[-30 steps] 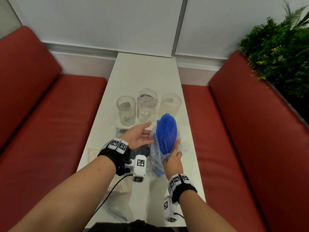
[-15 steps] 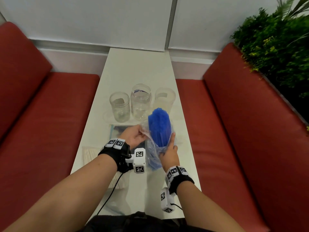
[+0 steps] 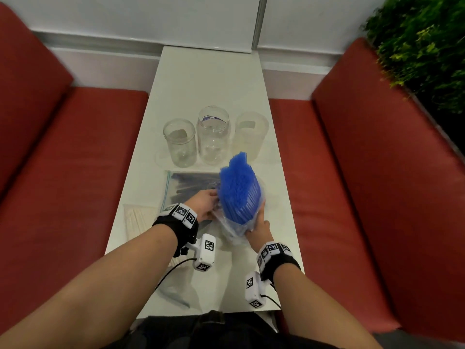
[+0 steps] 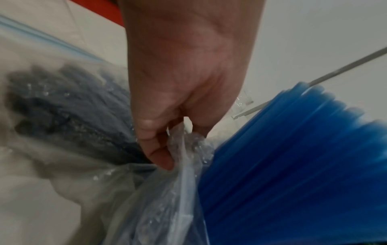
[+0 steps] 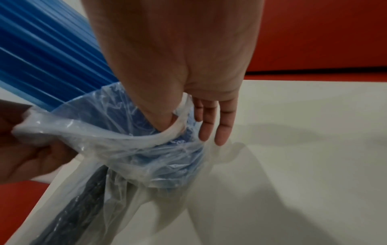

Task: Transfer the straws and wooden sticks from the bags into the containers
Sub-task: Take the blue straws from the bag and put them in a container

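A thick bundle of blue straws stands upright on the white table, its lower part inside a clear plastic bag. My left hand pinches the bag's rim on the left side of the blue straws. My right hand holds the bag's right side, with the thumb hooked in the rim and the other fingers straight along the outside. Behind stand three empty containers: a small jar, a taller jar and a frosted cup.
A zip bag of dark straws lies flat under my left hand. A bag of pale wooden sticks lies at the table's left edge. A crumpled clear bag lies near the front edge. Red benches flank the narrow table.
My left hand, open beside the bag a second ago, has taken hold of its rim. The bag sits lower on the straws. My head has tilted down.
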Action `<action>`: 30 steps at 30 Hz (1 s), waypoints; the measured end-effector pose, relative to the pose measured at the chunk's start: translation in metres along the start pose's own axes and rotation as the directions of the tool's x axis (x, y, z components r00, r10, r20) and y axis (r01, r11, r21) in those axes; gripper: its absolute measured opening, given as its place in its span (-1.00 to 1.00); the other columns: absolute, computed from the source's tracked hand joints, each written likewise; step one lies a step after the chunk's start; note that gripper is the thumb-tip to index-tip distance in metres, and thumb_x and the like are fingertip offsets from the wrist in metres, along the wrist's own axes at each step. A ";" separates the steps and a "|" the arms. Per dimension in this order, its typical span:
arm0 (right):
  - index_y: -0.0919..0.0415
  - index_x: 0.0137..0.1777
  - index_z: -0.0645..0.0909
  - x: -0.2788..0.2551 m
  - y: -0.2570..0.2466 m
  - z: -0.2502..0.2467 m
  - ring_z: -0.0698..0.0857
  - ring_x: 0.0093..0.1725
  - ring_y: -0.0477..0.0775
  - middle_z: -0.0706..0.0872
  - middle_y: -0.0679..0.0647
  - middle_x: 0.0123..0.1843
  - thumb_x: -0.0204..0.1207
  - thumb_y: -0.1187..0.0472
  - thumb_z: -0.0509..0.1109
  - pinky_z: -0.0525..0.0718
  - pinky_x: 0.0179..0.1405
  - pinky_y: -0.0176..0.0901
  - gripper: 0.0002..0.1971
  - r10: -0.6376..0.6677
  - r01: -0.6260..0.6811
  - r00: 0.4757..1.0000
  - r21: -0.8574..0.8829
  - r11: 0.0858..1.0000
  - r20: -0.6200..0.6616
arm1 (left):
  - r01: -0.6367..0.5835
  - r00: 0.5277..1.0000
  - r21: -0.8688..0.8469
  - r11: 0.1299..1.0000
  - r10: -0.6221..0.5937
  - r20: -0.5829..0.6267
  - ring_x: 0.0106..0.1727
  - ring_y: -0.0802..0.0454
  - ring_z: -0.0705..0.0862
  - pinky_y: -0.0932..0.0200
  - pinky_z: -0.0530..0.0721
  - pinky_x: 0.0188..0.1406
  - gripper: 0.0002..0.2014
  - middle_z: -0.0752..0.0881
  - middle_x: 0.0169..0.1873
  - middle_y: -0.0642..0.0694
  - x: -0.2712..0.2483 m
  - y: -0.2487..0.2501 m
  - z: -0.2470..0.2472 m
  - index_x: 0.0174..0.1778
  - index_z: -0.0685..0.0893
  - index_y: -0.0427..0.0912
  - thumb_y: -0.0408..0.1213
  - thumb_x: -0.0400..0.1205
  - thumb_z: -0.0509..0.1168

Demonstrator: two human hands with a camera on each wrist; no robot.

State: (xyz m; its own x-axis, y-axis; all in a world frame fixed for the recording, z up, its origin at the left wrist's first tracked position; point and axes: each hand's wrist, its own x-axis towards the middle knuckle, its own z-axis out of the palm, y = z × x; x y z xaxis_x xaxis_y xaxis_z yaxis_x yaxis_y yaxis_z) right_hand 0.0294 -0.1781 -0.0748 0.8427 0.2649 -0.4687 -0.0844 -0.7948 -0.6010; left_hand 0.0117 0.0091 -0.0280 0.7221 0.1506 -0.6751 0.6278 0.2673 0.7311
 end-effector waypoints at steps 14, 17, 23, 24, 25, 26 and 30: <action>0.12 0.77 0.14 0.013 -0.052 -0.015 0.31 0.66 0.18 0.33 0.11 0.69 0.48 -0.02 0.46 0.22 0.71 0.16 -0.10 -0.488 0.476 0.865 -0.120 0.871 -0.116 | -0.102 0.983 0.146 0.984 0.122 -0.138 -0.38 -0.02 0.68 0.19 0.62 -0.44 -0.75 0.77 -0.22 -0.22 0.012 0.027 -0.046 0.21 0.70 -0.38 -0.54 0.69 0.18; 0.15 0.64 0.38 0.019 -0.055 -0.006 0.49 0.53 0.21 0.55 0.12 0.54 0.62 0.01 0.47 0.36 0.62 0.12 -0.37 -0.470 0.449 0.876 -0.180 0.875 -0.103 | -0.099 0.978 0.021 0.995 0.101 -0.183 -0.39 0.03 0.71 0.21 0.65 -0.48 -0.73 0.78 -0.25 -0.19 0.010 0.020 -0.059 0.19 0.70 -0.39 -0.56 0.69 0.15; 0.14 0.63 0.43 0.028 -0.063 0.012 0.45 0.56 0.29 0.50 0.26 0.57 0.67 0.18 0.40 0.23 0.71 0.27 -0.47 -0.392 0.390 0.920 -0.086 0.917 0.002 | -0.080 0.953 -0.144 0.986 0.033 -0.302 -0.19 -0.15 0.65 -0.02 0.66 -0.17 -0.64 0.71 -0.04 -0.32 0.012 0.011 -0.081 0.26 0.67 -0.26 -0.52 0.69 0.04; 0.14 0.63 0.43 0.029 -0.064 0.014 0.42 0.58 0.29 0.50 0.26 0.57 0.68 0.19 0.39 0.21 0.72 0.26 -0.48 -0.393 0.392 0.920 -0.096 0.915 0.006 | -0.135 0.933 -0.178 0.975 0.064 -0.355 -0.14 -0.16 0.67 -0.03 0.69 -0.14 -0.66 0.71 0.07 -0.33 0.013 0.013 -0.081 0.30 0.64 -0.25 -0.47 0.71 0.05; 0.15 0.63 0.43 0.029 -0.064 0.015 0.40 0.59 0.28 0.51 0.25 0.57 0.69 0.19 0.38 0.19 0.73 0.26 -0.49 -0.399 0.397 0.917 -0.110 0.911 0.006 | -0.187 0.913 -0.176 0.967 0.105 -0.394 -0.04 -0.16 0.68 -0.03 0.70 -0.05 -0.69 0.69 0.19 -0.30 0.014 0.015 -0.081 0.35 0.61 -0.21 -0.39 0.75 0.07; 0.15 0.63 0.43 0.029 -0.065 0.015 0.39 0.60 0.28 0.51 0.23 0.58 0.70 0.18 0.37 0.18 0.73 0.25 -0.49 -0.405 0.403 0.914 -0.118 0.908 0.003 | -0.223 0.902 -0.129 0.966 0.154 -0.404 0.11 -0.14 0.67 -0.05 0.67 0.14 -0.68 0.65 0.30 -0.24 0.015 0.017 -0.081 0.41 0.57 -0.17 -0.29 0.77 0.08; 0.12 0.70 0.36 0.027 -0.068 0.016 0.21 0.75 0.22 0.37 0.14 0.73 0.72 0.10 0.36 -0.09 0.79 0.14 -0.43 -0.462 0.453 0.887 -0.209 0.867 0.005 | -0.300 0.904 0.233 0.925 0.354 -0.241 0.53 -0.04 0.45 0.02 0.36 0.56 -0.58 0.50 0.51 -0.08 0.011 0.025 -0.073 0.59 0.42 -0.13 -0.16 0.81 0.03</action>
State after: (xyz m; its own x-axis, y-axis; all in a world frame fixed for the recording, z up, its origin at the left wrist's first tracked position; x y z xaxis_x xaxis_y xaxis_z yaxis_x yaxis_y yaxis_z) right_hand 0.0499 -0.1082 -0.0567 0.7839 0.6046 -0.1412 0.4192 -0.6832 -0.5979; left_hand 0.0136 0.0872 -0.0245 0.8049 0.4597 -0.3753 0.4317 -0.0197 0.9018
